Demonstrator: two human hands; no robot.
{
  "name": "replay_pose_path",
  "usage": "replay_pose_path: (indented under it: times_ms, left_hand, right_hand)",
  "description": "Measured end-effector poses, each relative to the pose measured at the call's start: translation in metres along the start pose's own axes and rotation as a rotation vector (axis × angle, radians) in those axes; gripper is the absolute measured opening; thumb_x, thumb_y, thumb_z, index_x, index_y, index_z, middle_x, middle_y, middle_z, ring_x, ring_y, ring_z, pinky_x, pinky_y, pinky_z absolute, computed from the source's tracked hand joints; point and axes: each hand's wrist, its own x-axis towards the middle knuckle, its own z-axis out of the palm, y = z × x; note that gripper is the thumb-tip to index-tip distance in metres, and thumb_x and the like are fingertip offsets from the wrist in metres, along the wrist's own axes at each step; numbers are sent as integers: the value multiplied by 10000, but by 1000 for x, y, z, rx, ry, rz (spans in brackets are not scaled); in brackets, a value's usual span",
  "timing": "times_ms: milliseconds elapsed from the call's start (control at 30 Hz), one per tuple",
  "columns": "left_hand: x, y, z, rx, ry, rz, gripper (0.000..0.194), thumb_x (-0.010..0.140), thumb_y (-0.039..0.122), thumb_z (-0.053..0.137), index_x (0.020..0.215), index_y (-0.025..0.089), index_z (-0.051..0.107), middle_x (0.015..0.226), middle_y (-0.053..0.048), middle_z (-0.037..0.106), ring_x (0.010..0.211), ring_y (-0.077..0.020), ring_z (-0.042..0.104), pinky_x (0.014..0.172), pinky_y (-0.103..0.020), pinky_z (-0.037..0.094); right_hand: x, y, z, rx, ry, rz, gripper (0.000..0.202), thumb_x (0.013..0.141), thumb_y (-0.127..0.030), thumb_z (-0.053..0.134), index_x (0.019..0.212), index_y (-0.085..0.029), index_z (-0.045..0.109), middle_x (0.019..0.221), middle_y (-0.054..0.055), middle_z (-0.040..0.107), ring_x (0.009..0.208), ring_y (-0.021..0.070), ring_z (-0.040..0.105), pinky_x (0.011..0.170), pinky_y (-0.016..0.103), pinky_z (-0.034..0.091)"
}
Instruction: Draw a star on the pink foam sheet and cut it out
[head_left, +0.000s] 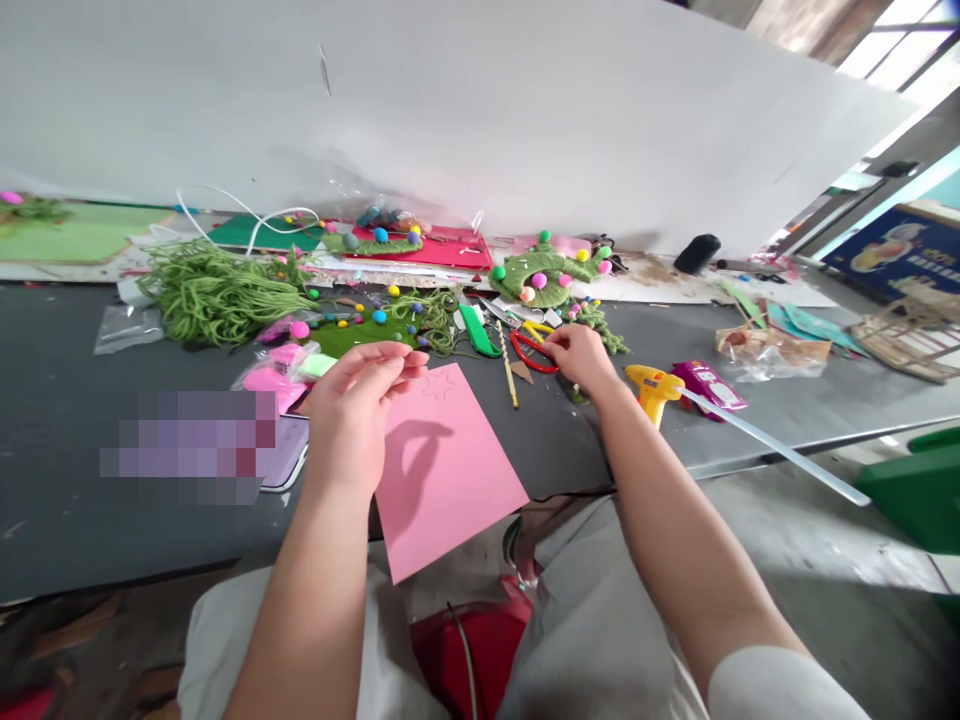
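A pink sheet of paper (457, 470) lies partly over the table's front edge, with a star outline (439, 384) drawn near its top. My left hand (352, 410) hovers over the sheet's left side, fingers loosely curved and apart from the thumb, with nothing visible in it; its shadow falls on the paper. Farther right, my right hand (583, 362) pinches the red handle of a pair of scissors (531, 358), whose blades point away among other tools. Beside them are a patterned pencil (508, 372) and a green-handled cutter (478, 332).
Green yarn (217, 295) is piled at the left, near a purple phone (289, 452). A pompom-covered green yarn ornament (541, 275) sits behind the scissors. On the right, a yellow glue gun (654, 388) with a long glue stick lies beside a purple packet (705, 388).
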Motion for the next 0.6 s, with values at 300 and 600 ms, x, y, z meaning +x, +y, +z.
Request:
replay_pose_path:
  times_ms: [300,600]
  left_hand:
    - [0,2,-2,-5,-16,13,91,747,267,811,827,228,792,855,-24,800,823,-182,734,801,-312,519]
    - [1,4,-1,-44,-11,10,93,739,253,812,824,216,800,840,-24,804,809,-174,737,778,-291,521]
  right_hand:
    - [-1,-6,-10,143,233,-2,219,1024,-288,443,895,-214,605,915,93,706,855,226,607,812,334,479]
    - [-8,-10,-31,410,702,-17,373,1083,-472,323,868,-240,521,722,30,554,648,185,589,643,322,491]
